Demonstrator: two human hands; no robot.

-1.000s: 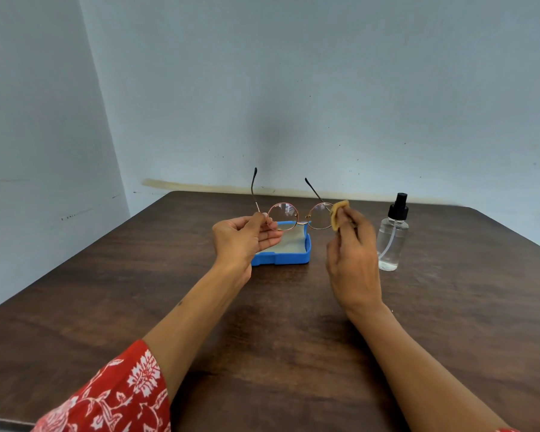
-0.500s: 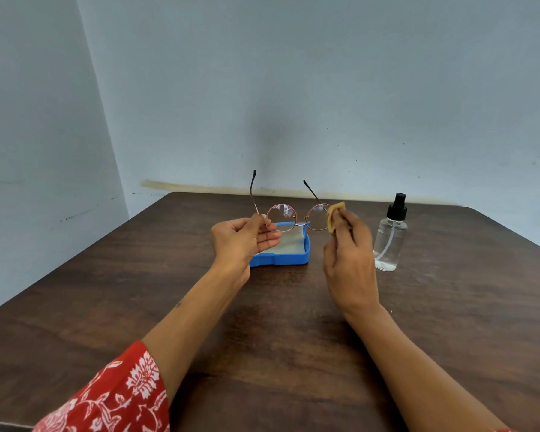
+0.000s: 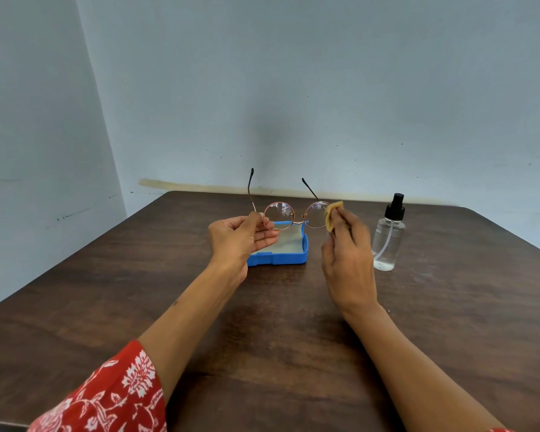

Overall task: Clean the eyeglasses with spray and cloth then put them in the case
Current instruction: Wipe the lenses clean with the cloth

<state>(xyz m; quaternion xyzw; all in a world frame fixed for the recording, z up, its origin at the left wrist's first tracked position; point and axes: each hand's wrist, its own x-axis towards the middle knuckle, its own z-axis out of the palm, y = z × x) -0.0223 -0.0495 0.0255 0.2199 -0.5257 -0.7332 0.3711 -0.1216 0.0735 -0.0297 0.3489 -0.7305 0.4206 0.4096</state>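
Round thin-framed eyeglasses [image 3: 279,215] hang above the table with their arms pointing up and away. My left hand [image 3: 240,240] pinches the frame at its left hinge. My right hand [image 3: 346,254] holds a small yellow cloth [image 3: 331,215] folded over the right lens's outer edge. Below the glasses an open blue case [image 3: 289,257] with a pale lining lies on the table. A clear spray bottle [image 3: 388,241] with a black pump top stands upright just right of my right hand.
The dark wooden table [image 3: 278,322] is pushed against a pale blue wall, with another wall close on the left. Its far right corner and right edge fall away beyond the bottle.
The glasses and both hands stay in nearly the same place. My right hand with the cloth has shifted slightly on the right lens.
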